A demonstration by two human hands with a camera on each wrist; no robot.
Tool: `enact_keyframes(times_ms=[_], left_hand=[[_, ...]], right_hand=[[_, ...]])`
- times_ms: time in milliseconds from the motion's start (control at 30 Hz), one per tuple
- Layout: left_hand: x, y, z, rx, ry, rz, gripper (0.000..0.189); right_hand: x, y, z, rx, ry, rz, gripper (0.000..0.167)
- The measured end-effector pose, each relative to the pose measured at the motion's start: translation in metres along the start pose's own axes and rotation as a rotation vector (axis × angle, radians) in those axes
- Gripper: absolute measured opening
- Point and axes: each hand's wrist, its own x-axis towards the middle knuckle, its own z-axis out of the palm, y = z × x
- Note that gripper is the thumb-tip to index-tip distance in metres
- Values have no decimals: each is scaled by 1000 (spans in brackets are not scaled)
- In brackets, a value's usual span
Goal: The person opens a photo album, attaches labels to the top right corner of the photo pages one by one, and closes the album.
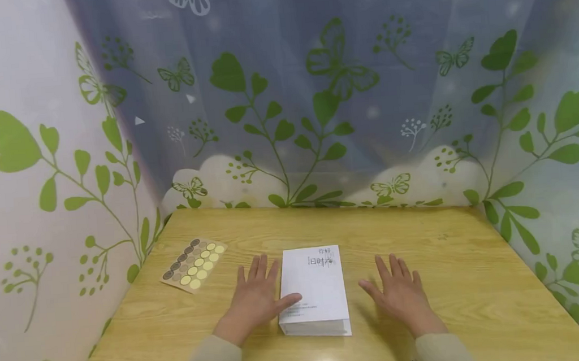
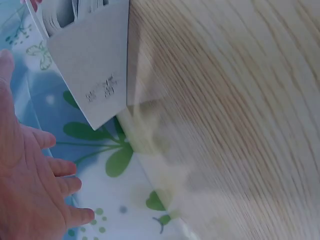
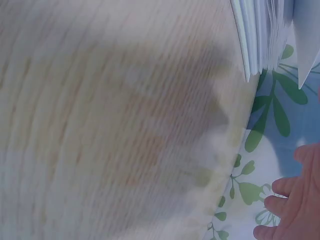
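A thick white book with dark lettering on its cover lies flat on the wooden table. To its left is my left hand, fingers spread and straight, the thumb reaching over the cover's left edge. My right hand is to the right of the book and apart from it, fingers straight and holding nothing. In the left wrist view the book's spine carries small print, with the left hand beside it. The right wrist view shows page edges and the right hand's spread fingers.
A brown sheet of round stickers, dark, brown and yellow, lies at the left of the wooden table. Curtains printed with leaves and butterflies enclose the back and both sides. Light glares off the table's near edge.
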Motion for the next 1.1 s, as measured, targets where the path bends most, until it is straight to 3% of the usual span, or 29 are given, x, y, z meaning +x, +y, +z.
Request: enact_keyframes(times_ms=[633, 867, 1100], left_hand=[[2, 30, 2, -6, -28, 78, 102], [1, 49, 4, 49, -56, 119, 104], [0, 69, 10, 126, -26, 186, 101]], right_hand=[[-2, -12, 2, 60, -3, -71, 75], [-3, -16, 2, 64, 10, -83, 70], [-4, -20, 2, 73, 6, -95, 71]])
